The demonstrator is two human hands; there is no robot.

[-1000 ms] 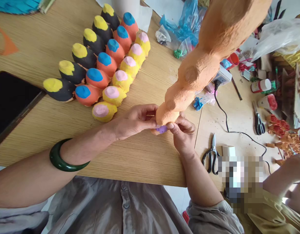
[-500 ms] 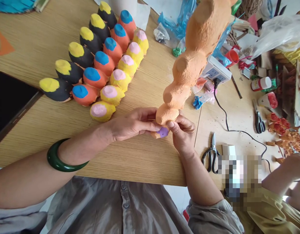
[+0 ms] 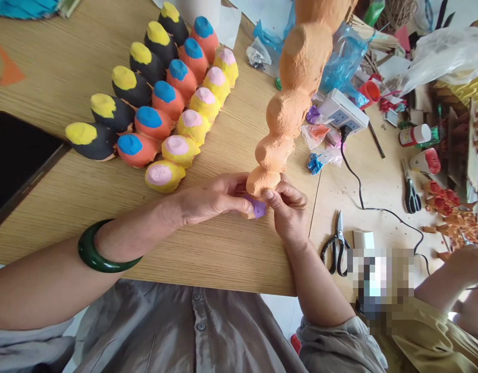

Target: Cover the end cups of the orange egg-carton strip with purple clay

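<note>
A long orange bumpy strip rises from my hands toward the top of the view, its bumps larger farther up. My left hand grips its lower end, the thumb on a purple patch. From the right, my right hand pinches the same end between thumb and fingers. Left of the strip, three rows of painted bumps lie on the table: black with yellow tops, orange-red with blue tops, and yellow with pink tops.
A phone lies at the left. On the right are a power strip with a black cable, black-handled scissors, a red cup and blue plastic bags. Another person's arm is at the far right.
The upper part of the orange strip has swung left and toward me, uncovering more of the blue bag and a purple lump. My left thumb now covers more of the purple patch.
</note>
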